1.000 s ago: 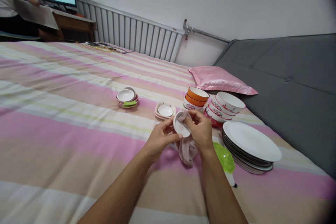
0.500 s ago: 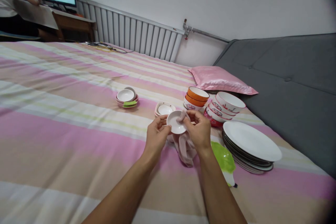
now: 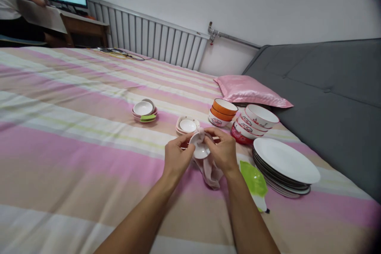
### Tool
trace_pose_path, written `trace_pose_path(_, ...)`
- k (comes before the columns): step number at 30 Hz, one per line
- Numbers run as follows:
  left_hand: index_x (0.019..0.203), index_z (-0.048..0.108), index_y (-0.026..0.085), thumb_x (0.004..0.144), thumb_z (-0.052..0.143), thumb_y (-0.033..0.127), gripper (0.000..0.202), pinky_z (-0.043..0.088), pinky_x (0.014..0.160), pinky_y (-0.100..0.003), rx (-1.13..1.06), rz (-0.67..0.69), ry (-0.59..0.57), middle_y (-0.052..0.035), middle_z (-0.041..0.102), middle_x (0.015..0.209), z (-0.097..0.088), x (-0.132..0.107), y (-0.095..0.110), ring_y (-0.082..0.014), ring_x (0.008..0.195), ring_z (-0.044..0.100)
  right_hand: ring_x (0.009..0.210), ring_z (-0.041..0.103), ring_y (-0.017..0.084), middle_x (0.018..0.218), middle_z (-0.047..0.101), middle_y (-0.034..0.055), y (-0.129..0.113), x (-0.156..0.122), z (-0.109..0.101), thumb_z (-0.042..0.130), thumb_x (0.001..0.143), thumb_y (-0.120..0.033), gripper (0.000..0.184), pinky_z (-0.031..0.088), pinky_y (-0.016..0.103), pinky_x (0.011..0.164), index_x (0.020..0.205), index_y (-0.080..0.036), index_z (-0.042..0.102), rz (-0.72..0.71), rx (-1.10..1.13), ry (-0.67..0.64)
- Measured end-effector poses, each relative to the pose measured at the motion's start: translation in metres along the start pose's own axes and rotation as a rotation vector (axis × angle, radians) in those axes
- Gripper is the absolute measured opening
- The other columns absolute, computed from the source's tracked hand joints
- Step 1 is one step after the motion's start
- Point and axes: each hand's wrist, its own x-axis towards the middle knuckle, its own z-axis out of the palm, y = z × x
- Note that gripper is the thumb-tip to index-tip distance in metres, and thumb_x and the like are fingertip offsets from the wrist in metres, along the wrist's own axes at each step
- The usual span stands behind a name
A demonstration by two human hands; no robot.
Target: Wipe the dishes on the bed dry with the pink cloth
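Observation:
Between my hands is a small white dish [image 3: 201, 150], tilted toward me above the bed. My left hand [image 3: 177, 154] pinches its left rim. A pale pink cloth [image 3: 212, 172] is bunched in my right hand [image 3: 222, 149], folded over the dish's upper rim and hanging below it. My right fingers press the cloth against the dish. Just behind, small white dishes [image 3: 187, 125] sit stacked on the bed. Farther left is another stack of small bowls [image 3: 143, 108] with a green piece at its front. Near my right forearm lies a green leaf-shaped dish [image 3: 254, 178].
Orange-rimmed bowls [image 3: 225, 107], white patterned bowls [image 3: 262, 116] and a pile of plates [image 3: 286, 160] stand on the right. A pink pillow [image 3: 253, 90] rests against the grey headboard [image 3: 324, 71]. Cables [image 3: 126, 54] lie at the far bed edge. A person [image 3: 18, 8] sits by a monitor.
The cloth and my right fingers have shifted left along the dish's upper rim. The dish is turned and sits slightly lower. The stacks remain in place.

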Motion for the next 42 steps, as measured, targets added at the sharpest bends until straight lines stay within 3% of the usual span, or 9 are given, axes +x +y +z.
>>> trace_pose_path(8,0.098,0.073,0.022,0.071,0.050,0.014,0.037,0.044,0.063,-0.026,0.225,0.041,-0.021,-0.0021,0.073,0.084,-0.003,0.000,0.001,-0.0176,0.069,0.062,0.077,0.065,0.019,0.086,0.072,0.0015,0.002,-0.002,0.002,0.056,0.073,-0.020,0.020,0.050,0.030,0.069,0.086,-0.024,0.070,-0.092,-0.090,-0.101)
trace_pose_path(14,0.097,0.072,0.020,0.068,0.051,0.011,0.036,0.046,0.066,-0.026,0.149,0.010,-0.017,-0.0033,0.072,0.092,0.000,-0.001,0.002,-0.0178,0.075,0.063,0.072,0.064,0.017,0.083,0.071,0.0006,0.000,-0.001,-0.001,0.055,0.074,-0.019,0.018,0.049,0.027,0.065,0.085,-0.023,0.069,-0.036,-0.048,-0.126)
trace_pose_path(19,0.091,0.066,0.015,0.066,0.063,0.017,0.025,0.049,0.068,-0.028,-0.113,-0.119,0.048,-0.0070,0.070,0.086,0.005,0.001,0.002,-0.0187,0.077,0.064,0.069,0.064,0.017,0.079,0.070,0.0027,0.006,0.002,-0.002,0.059,0.073,-0.022,0.012,0.049,0.027,0.063,0.083,-0.019,0.065,0.097,0.055,0.029)
trace_pose_path(24,0.094,0.060,0.012,0.068,0.066,0.025,0.030,0.051,0.066,-0.029,-0.153,-0.250,-0.010,-0.0081,0.068,0.078,0.009,-0.001,0.003,-0.0183,0.071,0.065,0.066,0.063,0.016,0.077,0.069,0.0039,0.013,0.004,0.002,0.064,0.069,-0.025,0.016,0.050,0.028,0.064,0.082,-0.017,0.061,0.189,0.184,0.128)
trace_pose_path(34,0.091,0.062,0.014,0.067,0.061,0.017,0.024,0.047,0.055,-0.020,-0.099,-0.123,-0.007,-0.0018,0.065,0.068,0.007,-0.001,0.000,-0.0124,0.061,0.062,0.067,0.061,0.015,0.076,0.067,0.0031,0.011,0.003,0.002,0.062,0.069,-0.022,0.013,0.048,0.027,0.063,0.081,-0.017,0.061,0.177,0.118,0.075)
trace_pose_path(42,0.085,0.068,0.015,0.063,0.054,0.015,0.026,0.042,0.051,-0.021,0.082,-0.153,-0.017,-0.0022,0.065,0.065,0.003,0.000,-0.001,-0.0131,0.056,0.058,0.071,0.062,0.016,0.080,0.067,0.0020,0.006,0.002,-0.001,0.055,0.074,-0.019,0.013,0.046,0.026,0.065,0.085,-0.019,0.062,0.104,0.027,-0.101)
